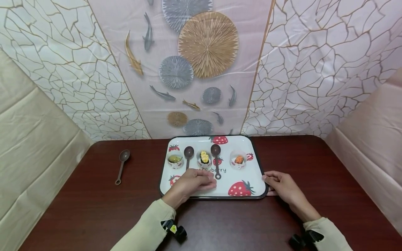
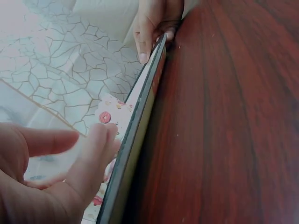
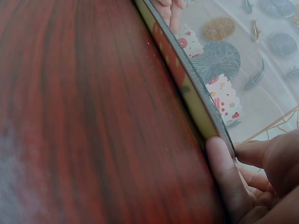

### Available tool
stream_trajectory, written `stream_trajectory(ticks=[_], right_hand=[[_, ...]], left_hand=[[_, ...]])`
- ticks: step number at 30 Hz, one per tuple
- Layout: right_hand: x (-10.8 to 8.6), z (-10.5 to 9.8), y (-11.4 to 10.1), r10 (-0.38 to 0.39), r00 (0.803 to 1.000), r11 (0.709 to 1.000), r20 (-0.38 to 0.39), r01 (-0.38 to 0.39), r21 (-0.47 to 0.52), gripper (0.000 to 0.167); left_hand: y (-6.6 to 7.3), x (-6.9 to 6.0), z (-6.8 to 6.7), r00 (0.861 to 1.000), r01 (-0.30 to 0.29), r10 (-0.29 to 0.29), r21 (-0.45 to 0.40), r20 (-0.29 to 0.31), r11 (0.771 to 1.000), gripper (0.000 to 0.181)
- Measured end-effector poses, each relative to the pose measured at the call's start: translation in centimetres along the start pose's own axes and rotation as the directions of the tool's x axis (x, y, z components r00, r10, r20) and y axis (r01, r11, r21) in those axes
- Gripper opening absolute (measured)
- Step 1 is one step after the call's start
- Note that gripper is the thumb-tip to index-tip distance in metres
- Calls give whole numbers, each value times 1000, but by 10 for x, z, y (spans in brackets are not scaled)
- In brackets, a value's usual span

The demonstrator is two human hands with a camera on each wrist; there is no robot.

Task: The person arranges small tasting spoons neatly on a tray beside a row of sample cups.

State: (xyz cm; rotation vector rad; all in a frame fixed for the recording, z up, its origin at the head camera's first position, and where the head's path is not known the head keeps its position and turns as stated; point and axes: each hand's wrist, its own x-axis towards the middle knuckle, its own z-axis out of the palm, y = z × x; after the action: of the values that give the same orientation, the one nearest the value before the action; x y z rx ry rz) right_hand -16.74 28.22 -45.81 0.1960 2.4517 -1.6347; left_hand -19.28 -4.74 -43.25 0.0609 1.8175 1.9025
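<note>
Pinching right edge of white, black-rimmed rectangular tray (image 1: 221, 189) with right hand (image 1: 283, 185); holding nothing in left hand (image 1: 192, 182), fingers (image 2: 88, 165) parted above it; reddish-brown wooden worktop (image 1: 295, 157) to both sides.

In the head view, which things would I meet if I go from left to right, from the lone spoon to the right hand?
Spoon on the wooden table, printed cup with green food, first spoon on the tray, printed cup with yellow food, second spoon on the tray, printed cup with orange food, right hand.
</note>
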Motion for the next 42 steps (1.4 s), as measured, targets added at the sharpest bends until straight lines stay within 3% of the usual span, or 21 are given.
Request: stream_trajectory(ticks=[6, 10, 14, 17, 22, 26, 30, 35, 42], right_hand=[[1, -1, -1, -3, 1000, 1000, -5, 3, 10, 49], [0, -2, -2, 1, 1000, 1000, -6, -1, 12, 50], [0, -1, -1, 0, 1000, 1000, -15, 1, 22, 50], [1, 1, 0, -3, 1000, 1000, -14, 3, 28, 49], [3, 4, 1, -10, 1000, 1000, -7, 10, 22, 48], [2, 3, 2, 0, 1000, 1000, -21, 0, 11, 48], [1, 1, 2, -5, 1000, 1000, -25, 5, 11, 47], [1, 1, 2, 4, 1000, 1000, -26, -3, 19, 47], [2, 2, 1, 1, 1000, 1000, -26, -1, 26, 46]], left_hand=[[12, -17, -9, 997, -28, 16, 175, 72, 984, 34], [24, -29, -19, 996, -88, 74, 288, 58, 954, 35], [32, -41, -33, 989, -134, 145, 355, -5, 925, 32], [34, -49, -45, 980, -154, 190, 362, -66, 919, 30], [31, -61, -65, 955, -197, 264, 375, -137, 906, 27], [31, -68, -77, 935, -221, 315, 427, -165, 877, 24], [34, -75, -91, 911, -196, 350, 515, -219, 834, 21], [34, -84, -114, 884, -115, 359, 605, -299, 788, 21], [28, -92, -147, 853, -64, 392, 677, -345, 733, 25]])
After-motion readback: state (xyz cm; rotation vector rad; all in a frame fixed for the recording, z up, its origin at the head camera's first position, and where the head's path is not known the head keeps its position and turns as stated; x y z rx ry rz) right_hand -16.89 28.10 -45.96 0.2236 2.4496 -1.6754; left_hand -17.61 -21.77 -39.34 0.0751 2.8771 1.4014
